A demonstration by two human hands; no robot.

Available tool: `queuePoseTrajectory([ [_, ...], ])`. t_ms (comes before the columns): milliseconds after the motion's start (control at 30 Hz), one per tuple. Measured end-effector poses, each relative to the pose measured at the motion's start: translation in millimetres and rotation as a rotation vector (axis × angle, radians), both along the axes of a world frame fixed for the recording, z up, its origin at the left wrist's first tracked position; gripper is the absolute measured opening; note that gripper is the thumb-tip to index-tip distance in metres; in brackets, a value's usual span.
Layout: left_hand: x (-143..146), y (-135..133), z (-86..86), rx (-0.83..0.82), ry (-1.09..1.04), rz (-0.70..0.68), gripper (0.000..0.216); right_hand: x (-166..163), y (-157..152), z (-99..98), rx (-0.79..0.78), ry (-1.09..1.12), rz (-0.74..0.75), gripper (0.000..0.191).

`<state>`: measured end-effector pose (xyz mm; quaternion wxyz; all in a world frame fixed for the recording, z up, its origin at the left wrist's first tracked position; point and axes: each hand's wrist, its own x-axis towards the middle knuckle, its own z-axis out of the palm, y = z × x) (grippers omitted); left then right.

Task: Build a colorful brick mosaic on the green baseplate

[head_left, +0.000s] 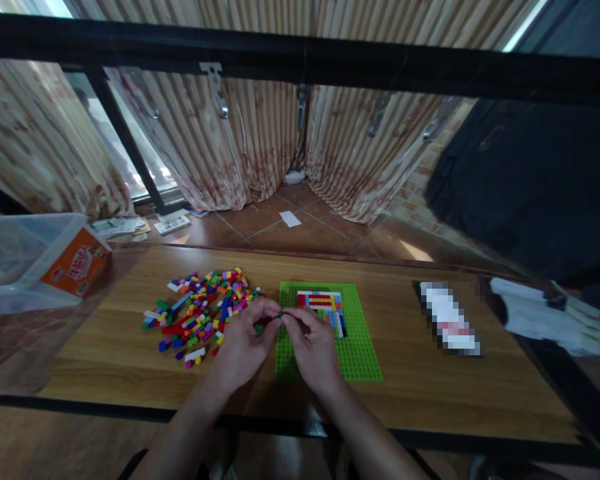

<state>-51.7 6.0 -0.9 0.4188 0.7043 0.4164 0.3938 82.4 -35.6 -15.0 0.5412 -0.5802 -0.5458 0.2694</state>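
Note:
My left hand and my right hand meet over the left part of a green baseplate. Both have their fingers pinched together around a small dark piece held between the fingertips. A patch of coloured bricks is built on the far part of the baseplate, just beyond my right hand. A pile of loose coloured bricks lies on the wooden table beside my left hand.
A clear plastic tub with an orange box stands at the far left. A blurred flat object lies to the right, with papers at the right edge. Curtains hang behind, and a black bar crosses overhead.

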Motion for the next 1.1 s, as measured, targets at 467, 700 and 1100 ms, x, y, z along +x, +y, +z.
queuePoseTrajectory([
  [467,20.0,-6.9,-1.6,-0.066,-0.075,0.053,0.007,12.4,-1.5,1.2,0.102,-0.089,-0.082,0.018],
  [700,-8.0,9.3,0.5,0.052,0.161,0.167,0.011,21.4,-2.8,-1.9,0.136,-0.165,-0.084,0.016],
  [1100,-79.7,28.5,-2.4,0.109,0.532,0.1,0.021,-22.5,7.2,-15.5,-0.001,-0.805,0.215,0.02],
])
